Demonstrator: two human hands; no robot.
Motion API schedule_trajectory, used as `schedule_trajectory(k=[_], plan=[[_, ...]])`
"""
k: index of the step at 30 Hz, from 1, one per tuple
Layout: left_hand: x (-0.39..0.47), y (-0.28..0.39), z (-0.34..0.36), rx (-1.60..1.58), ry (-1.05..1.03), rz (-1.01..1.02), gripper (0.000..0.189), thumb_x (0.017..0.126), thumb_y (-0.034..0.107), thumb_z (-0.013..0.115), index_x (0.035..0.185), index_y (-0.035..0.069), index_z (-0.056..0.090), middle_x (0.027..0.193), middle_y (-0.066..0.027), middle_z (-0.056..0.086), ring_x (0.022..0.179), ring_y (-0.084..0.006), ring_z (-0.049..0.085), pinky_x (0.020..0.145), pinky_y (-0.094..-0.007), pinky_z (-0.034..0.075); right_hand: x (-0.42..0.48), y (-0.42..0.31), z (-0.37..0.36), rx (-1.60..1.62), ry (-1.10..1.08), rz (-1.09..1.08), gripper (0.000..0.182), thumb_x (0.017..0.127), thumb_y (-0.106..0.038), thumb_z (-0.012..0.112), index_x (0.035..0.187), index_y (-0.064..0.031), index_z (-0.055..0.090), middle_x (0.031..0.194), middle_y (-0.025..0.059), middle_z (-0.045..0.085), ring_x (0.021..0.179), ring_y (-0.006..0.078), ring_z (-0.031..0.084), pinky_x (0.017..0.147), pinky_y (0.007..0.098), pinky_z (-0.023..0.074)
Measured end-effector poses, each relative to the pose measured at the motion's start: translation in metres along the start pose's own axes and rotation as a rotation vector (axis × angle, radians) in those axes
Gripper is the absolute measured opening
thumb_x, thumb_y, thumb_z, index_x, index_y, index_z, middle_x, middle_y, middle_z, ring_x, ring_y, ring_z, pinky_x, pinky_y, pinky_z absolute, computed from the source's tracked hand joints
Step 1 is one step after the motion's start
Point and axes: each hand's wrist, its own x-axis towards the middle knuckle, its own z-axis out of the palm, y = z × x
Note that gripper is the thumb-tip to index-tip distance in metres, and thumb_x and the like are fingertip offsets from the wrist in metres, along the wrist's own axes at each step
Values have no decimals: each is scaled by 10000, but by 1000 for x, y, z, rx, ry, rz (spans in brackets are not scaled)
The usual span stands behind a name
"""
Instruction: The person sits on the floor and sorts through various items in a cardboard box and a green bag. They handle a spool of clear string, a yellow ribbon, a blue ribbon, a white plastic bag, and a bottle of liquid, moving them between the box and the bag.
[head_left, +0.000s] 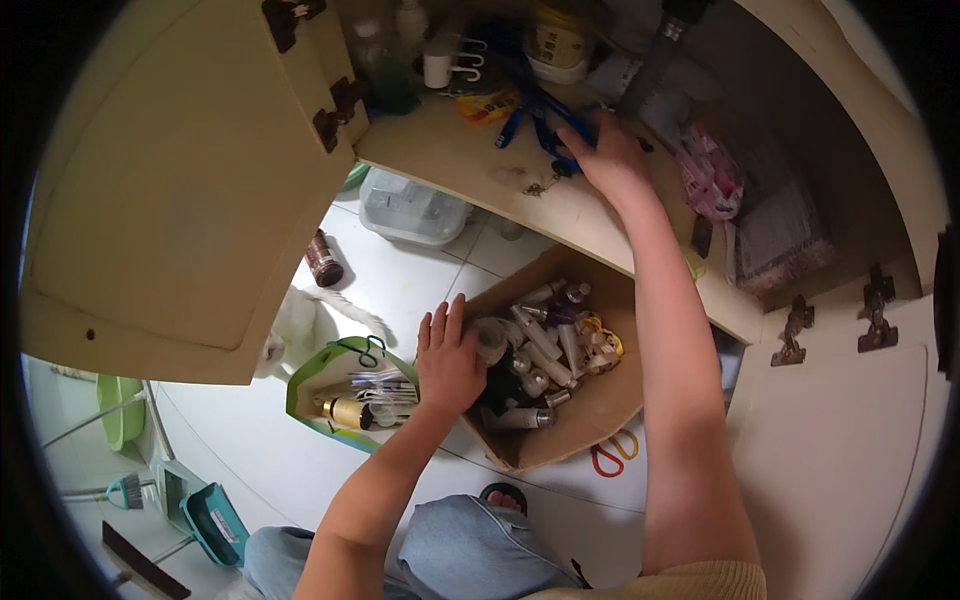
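Observation:
My left hand (448, 367) lies over the left rim of a cardboard box (600, 427), its fingers stretched out and apart. Inside the box are several cosmetic bottles and tubes (540, 334), with a clear round plastic container (491, 337) beside my left hand. My right hand (611, 161) reaches into an opened cabinet, low over its shelf (442, 154). A blue strap (551, 120) with dark ends runs by its fingertips; whether they pinch it is hidden. Near that hand lies a small chain (536, 187).
Cabinet doors (165, 187) stand open on both sides. The shelf also holds a yellow-labelled tub (556, 45), white hooks (469, 60) and a pink packet (709, 176). On the floor are a green-edged bag (307, 401), a white cat (296, 322), scissors (615, 454) and a dustpan (214, 525).

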Motion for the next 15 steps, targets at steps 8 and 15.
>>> schedule_trajectory(k=[8, 15], plan=[[-1, 2, -4, 28, -12, -24, 338, 705, 130, 645, 1037, 68, 664, 1492, -153, 351, 1343, -371, 358, 1144, -517, 242, 58, -35, 54, -332, -92, 31, 478, 885, -472, 578, 1081, -51, 689, 1204, 177, 626, 1172, 364, 547, 975, 560, 358], [3, 7, -2, -21, 8, 4, 344, 685, 114, 657, 1025, 59, 661, 1478, -179, 361, 1324, -388, 373, 1132, -519, 255, 90, 8, 69, 88, 209, 119, 347, 937, -313, 512, 1137, -50, 616, 1135, 201, 644, 1088, 367, 595, 885, 522, 433]])
